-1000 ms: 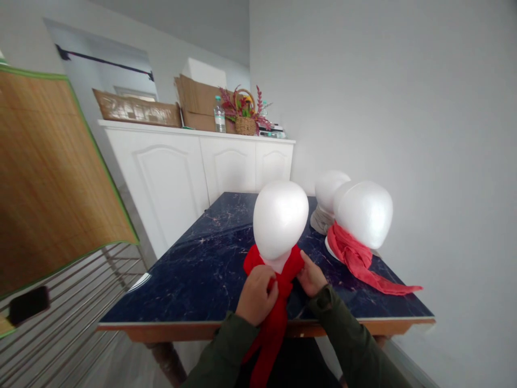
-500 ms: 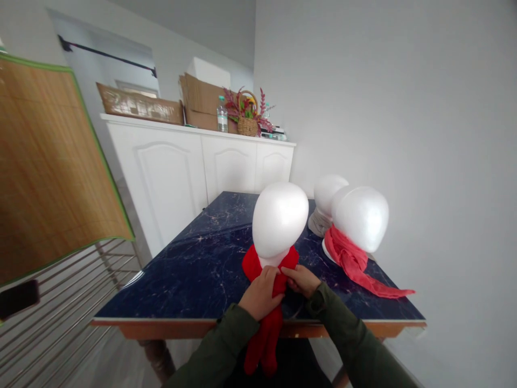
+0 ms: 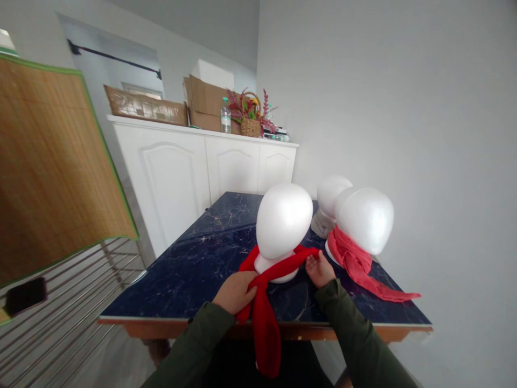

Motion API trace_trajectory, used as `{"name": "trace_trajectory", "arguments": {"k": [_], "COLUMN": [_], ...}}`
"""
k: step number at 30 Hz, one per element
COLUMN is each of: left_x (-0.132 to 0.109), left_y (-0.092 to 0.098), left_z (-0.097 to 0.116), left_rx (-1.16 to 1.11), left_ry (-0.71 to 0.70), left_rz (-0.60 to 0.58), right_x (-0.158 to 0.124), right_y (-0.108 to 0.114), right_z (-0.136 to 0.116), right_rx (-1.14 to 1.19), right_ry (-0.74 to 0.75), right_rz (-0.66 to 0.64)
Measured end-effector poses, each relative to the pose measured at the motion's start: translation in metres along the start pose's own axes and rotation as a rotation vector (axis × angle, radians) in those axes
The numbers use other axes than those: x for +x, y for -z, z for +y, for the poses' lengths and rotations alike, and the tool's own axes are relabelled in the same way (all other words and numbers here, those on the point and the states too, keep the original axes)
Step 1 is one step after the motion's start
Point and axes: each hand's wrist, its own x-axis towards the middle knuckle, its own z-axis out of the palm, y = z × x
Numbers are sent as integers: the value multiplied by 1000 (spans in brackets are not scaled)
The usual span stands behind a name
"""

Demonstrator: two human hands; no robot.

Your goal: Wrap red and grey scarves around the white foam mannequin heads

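Grips the red scarf (image 3: 264, 318) in the left hand (image 3: 235, 291), fist closed tight over the spot where the two strands cross, just near and left of the foam head (image 3: 283, 221). Holds a taut band of the same scarf with the right hand (image 3: 320, 269), fingers curled shut on it at the right side of the head's neck. Wrapped around the neck of that head, at the near middle of the dark blue marbled table (image 3: 189, 269); loose tail hanging over the near edge between the dark green sleeves (image 3: 355, 334).

To the right, a second foam head (image 3: 365, 218) wearing a coral scarf (image 3: 359, 267) that trails toward the near right corner. Just behind it, a third foam head (image 3: 332, 188) with beige cloth (image 3: 322, 223) at its base. Farther off, a white cabinet (image 3: 202, 172) topped with cardboard boxes (image 3: 204, 102), a bottle (image 3: 225, 115) and a flower basket (image 3: 251, 125). At far left, a bamboo mat (image 3: 52, 161) above a metal rack (image 3: 81, 307).
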Motion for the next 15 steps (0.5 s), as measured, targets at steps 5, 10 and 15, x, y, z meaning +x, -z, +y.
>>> {"name": "trace_trajectory", "arguments": {"k": [5,10,15], "left_x": [2,1,-8], "left_y": [-7,-9,-3], "left_z": [1,6,10], "left_rx": [-159,-332,-307], "left_ry": [-67,-105,-104], "left_rz": [107,119,94], "right_x": [-48,-86,-73], "right_y": [-8,-31,-38], "right_z": [25,37,30], "right_rx": [-428,-1057,-1155], "right_ry": [126,617,667], "right_rz": [-144,-395,-464]}}
